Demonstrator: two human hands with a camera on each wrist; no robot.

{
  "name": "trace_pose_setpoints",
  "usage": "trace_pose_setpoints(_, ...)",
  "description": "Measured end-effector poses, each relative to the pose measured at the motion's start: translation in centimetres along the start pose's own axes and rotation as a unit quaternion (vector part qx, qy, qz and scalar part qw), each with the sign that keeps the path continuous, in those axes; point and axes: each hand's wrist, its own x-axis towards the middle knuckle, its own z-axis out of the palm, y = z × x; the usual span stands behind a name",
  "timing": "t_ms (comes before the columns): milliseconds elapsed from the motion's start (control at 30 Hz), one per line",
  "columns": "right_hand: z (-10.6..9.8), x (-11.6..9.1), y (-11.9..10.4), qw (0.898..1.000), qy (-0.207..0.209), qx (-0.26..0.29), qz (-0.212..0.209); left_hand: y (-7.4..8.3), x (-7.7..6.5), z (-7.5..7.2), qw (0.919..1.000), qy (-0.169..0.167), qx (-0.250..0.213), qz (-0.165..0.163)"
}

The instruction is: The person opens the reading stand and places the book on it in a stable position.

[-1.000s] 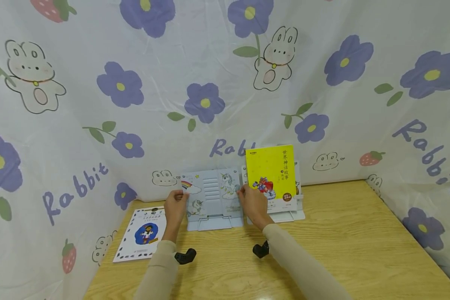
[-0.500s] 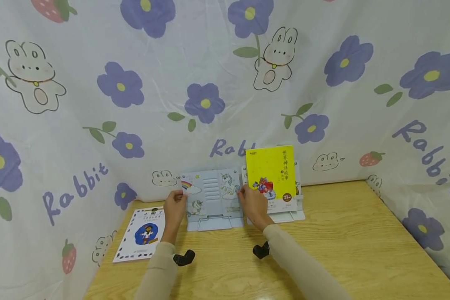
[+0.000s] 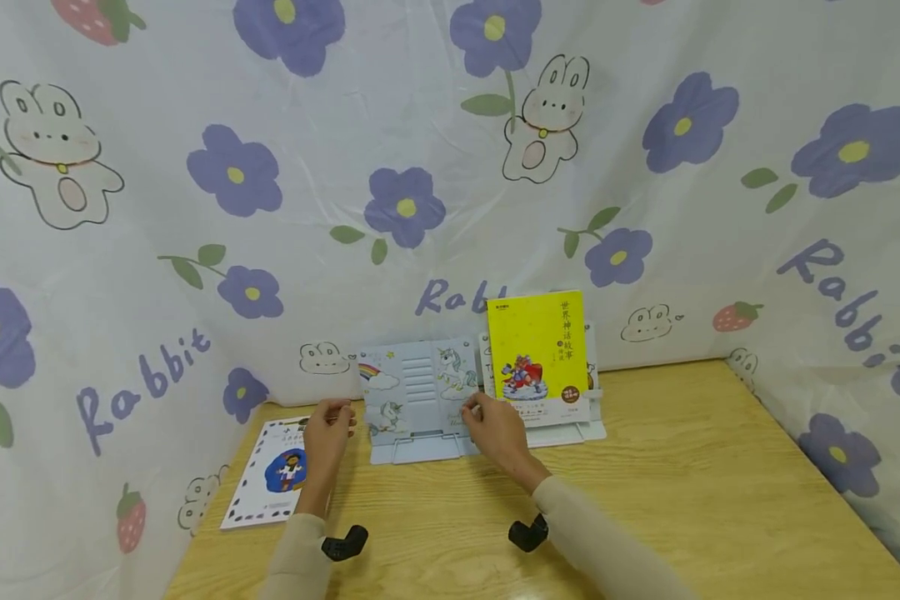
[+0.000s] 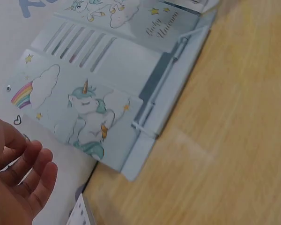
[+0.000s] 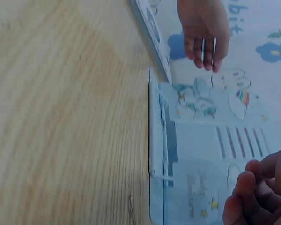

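A pale blue book stand [image 3: 420,417] printed with unicorns and a rainbow stands upright on the table against the cloth backdrop. My left hand [image 3: 327,437] is just off its left edge, and in the left wrist view the loosely bent fingers [image 4: 37,159] hold nothing. In front of the stand's lower right corner hovers my right hand [image 3: 501,433], fingers loosely curled with nothing visible between them. To the right, a yellow book [image 3: 532,333] rests upright on a second stand [image 3: 596,412], which it mostly covers.
A white book with a blue picture [image 3: 285,471] lies at the table's left, partly behind the left hand. The wooden table [image 3: 682,483] extends to the right and front. A flower-and-rabbit cloth [image 3: 307,208] hangs behind. Black wrist mounts [image 3: 345,543] jut inward from the arms.
Both hands have come away from the stand's side edges. The left hand has moved left and slightly down, the right slightly left and down. The stand itself keeps its place.
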Motion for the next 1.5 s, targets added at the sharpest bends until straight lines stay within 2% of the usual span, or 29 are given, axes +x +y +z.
trace_pose_setpoints(133, 0.6, -1.1, -1.2, 0.995, -0.074, 0.073, 0.002, -1.1, -1.0, -1.5, 0.9999, -0.006, 0.006, 0.004)
trace_pose_setpoints(300, 1.6, -2.1, -2.6, 0.98, -0.141, 0.14, 0.004, -2.2, -1.7, -3.3, 0.9992, 0.003, 0.04, 0.003)
trace_pose_setpoints(467, 3.2, -2.9, -3.5, 0.965, -0.191, 0.178, 0.02, -3.3, -2.2, -5.1, 0.9969, 0.007, 0.078, 0.009)
trace_pose_setpoints(667, 5.3, -3.6, -4.2, 0.946, -0.25, 0.205, 0.031, -4.9, -2.6, -7.2, 0.9955, 0.009, 0.094, -0.009)
trace_pose_setpoints(767, 6.2, -3.6, -4.8, 0.94, -0.267, 0.211, 0.031, -5.5, -2.6, -8.3, 0.9938, 0.011, 0.11, -0.012)
trace_pose_setpoints(833, 6.8, -3.5, -5.2, 0.938, -0.27, 0.215, 0.032, -5.8, -2.5, -8.9, 0.9907, 0.021, 0.134, -0.013)
trace_pose_setpoints(1033, 7.9, -3.0, -6.4, 0.941, -0.266, 0.206, 0.038, -6.3, -1.9, -10.2, 0.9798, 0.06, 0.19, -0.016)
trace_pose_setpoints(1233, 8.6, -2.1, -7.2, 0.94, -0.263, 0.209, 0.059, -6.8, -1.7, -11.2, 0.9771, 0.072, 0.198, -0.032)
trace_pose_setpoints(1333, 8.9, -1.7, -7.6, 0.943, -0.271, 0.182, 0.062, -6.9, -1.6, -11.5, 0.9764, 0.066, 0.201, -0.043)
trace_pose_setpoints(1500, 9.1, -1.0, -8.3, 0.952, -0.286, 0.101, 0.038, -7.1, -1.4, -11.6, 0.9712, 0.043, 0.226, -0.064)
